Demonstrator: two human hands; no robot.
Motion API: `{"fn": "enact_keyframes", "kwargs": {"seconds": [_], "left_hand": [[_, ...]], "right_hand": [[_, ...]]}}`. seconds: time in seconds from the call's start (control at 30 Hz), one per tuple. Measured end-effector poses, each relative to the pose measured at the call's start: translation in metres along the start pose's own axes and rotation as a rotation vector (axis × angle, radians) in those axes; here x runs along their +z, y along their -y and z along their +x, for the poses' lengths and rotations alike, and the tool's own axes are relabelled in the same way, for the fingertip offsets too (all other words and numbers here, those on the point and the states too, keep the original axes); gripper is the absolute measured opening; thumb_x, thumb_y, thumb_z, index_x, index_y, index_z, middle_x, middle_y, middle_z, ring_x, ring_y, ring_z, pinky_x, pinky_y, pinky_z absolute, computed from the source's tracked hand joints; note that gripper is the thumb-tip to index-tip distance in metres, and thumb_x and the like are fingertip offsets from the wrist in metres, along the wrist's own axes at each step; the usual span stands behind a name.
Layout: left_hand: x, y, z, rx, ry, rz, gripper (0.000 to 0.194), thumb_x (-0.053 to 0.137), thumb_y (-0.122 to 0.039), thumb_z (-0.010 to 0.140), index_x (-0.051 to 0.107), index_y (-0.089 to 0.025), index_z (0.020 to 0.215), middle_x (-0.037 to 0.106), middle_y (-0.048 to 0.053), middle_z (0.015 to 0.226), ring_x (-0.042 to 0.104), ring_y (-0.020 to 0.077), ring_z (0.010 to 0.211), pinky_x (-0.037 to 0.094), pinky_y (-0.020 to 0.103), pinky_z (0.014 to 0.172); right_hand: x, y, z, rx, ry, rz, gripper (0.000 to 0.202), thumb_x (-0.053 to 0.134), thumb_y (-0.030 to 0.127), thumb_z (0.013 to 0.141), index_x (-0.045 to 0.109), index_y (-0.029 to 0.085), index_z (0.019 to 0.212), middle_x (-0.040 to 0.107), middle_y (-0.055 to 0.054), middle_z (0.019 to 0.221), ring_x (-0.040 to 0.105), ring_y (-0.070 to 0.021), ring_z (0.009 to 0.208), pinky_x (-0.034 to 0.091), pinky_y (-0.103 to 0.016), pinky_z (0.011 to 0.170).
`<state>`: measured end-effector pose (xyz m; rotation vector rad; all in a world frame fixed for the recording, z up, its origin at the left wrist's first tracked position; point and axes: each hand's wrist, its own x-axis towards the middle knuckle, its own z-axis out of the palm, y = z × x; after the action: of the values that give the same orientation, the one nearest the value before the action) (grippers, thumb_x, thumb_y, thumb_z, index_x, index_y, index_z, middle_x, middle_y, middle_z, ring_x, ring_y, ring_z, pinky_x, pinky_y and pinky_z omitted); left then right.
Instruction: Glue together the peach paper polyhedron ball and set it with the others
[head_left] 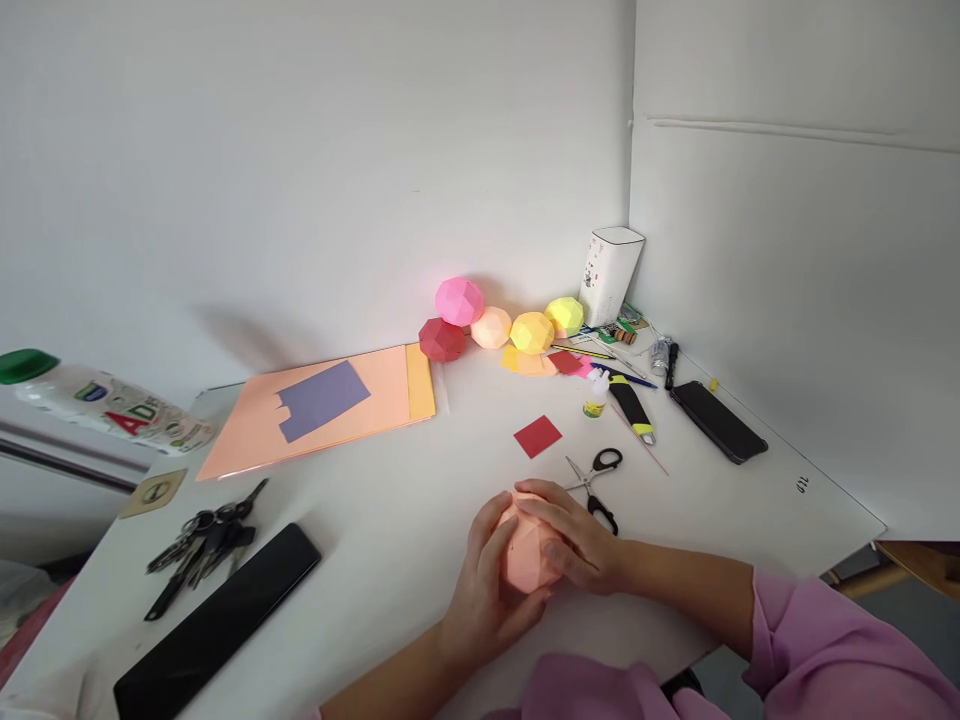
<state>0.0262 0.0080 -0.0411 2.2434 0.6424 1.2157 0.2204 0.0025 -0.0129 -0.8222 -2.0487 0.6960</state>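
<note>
Between both hands, near the front edge of the white table, is a peach faceted paper ball (529, 552). My left hand (484, 590) wraps its left side and underside, the thumb and fingers pressed to the paper. From the right, my right hand (574, 530) curls over the top and side of the same ball. Open-bladed scissors (591, 485) with black handles lie just beyond my right hand. A small red paper square (538, 436) rests flat farther back. Part of the ball's surface is hidden by the fingers.
Along the wall sit finished-looking paper balls, among them a pink one (459, 301) and a dark red one (441, 340). A utility knife (631, 408) and glue bottle (595, 394) lie right. Peach sheets (247, 420), keys (206, 545), a black slab (217, 620) and a bottle (112, 405) are left.
</note>
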Motion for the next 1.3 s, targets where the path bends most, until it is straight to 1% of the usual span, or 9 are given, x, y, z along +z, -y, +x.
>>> {"fn": "enact_keyframes", "kwargs": {"seconds": [0.13,0.27,0.47,0.77,0.93,1.07,1.3], "left_hand": [[0.0,0.0,-0.001,-0.012,0.003,-0.009,0.071,0.057,-0.026,0.088,0.019,-0.019,0.147,0.026,0.02,0.146,0.03,0.0319,0.137,0.039,0.054,0.106],[0.0,-0.001,-0.001,-0.012,0.001,-0.008,0.07,0.056,-0.026,0.088,0.019,-0.019,0.147,0.027,0.02,0.146,0.03,0.0322,0.137,0.04,0.054,0.104],[0.001,0.001,-0.001,-0.012,0.004,-0.018,0.07,0.056,-0.026,0.088,0.019,-0.019,0.147,0.025,0.021,0.146,0.029,0.0321,0.138,0.039,0.054,0.105],[0.004,0.002,-0.003,-0.022,-0.02,-0.014,0.067,0.054,-0.028,0.089,0.021,-0.018,0.146,0.029,0.022,0.145,0.034,0.0327,0.137,0.042,0.052,0.104],[0.008,0.006,-0.004,0.021,-0.061,0.017,0.066,0.053,-0.035,0.089,0.023,-0.017,0.145,0.03,0.023,0.144,0.036,0.0334,0.136,0.042,0.052,0.103],[0.01,0.008,-0.003,0.049,-0.077,0.05,0.065,0.051,-0.034,0.09,0.024,-0.015,0.145,0.031,0.022,0.144,0.035,0.0319,0.136,0.042,0.05,0.104],[0.01,0.01,-0.002,0.047,-0.083,0.03,0.066,0.053,-0.034,0.088,0.025,-0.015,0.145,0.031,0.022,0.144,0.037,0.0332,0.135,0.044,0.051,0.103]], "right_hand": [[0.001,0.0,0.0,0.005,0.007,0.001,0.046,0.031,0.036,0.1,0.032,0.02,0.143,0.038,-0.016,0.139,0.039,-0.0228,0.131,0.037,-0.042,0.11],[0.0,0.0,0.0,-0.005,-0.003,-0.001,0.045,0.031,0.035,0.1,0.031,0.022,0.143,0.037,-0.015,0.14,0.038,-0.0224,0.132,0.037,-0.042,0.11],[-0.001,0.0,-0.001,-0.001,0.007,-0.012,0.046,0.031,0.035,0.1,0.029,0.023,0.145,0.037,-0.015,0.141,0.037,-0.0222,0.133,0.036,-0.041,0.111],[0.0,0.0,-0.004,0.036,0.008,-0.026,0.045,0.035,0.031,0.1,0.031,0.024,0.144,0.039,-0.014,0.143,0.036,-0.0209,0.136,0.036,-0.04,0.112],[0.0,-0.001,-0.006,0.058,0.009,-0.036,0.045,0.036,0.029,0.099,0.032,0.025,0.144,0.04,-0.013,0.144,0.035,-0.0219,0.138,0.036,-0.041,0.112],[0.0,-0.001,-0.007,0.065,0.007,-0.04,0.046,0.037,0.029,0.098,0.033,0.025,0.144,0.039,-0.013,0.145,0.035,-0.0218,0.139,0.036,-0.04,0.112],[0.0,-0.002,-0.006,0.051,-0.002,-0.051,0.045,0.037,0.03,0.099,0.033,0.025,0.143,0.039,-0.014,0.144,0.036,-0.0223,0.137,0.038,-0.041,0.111]]}}
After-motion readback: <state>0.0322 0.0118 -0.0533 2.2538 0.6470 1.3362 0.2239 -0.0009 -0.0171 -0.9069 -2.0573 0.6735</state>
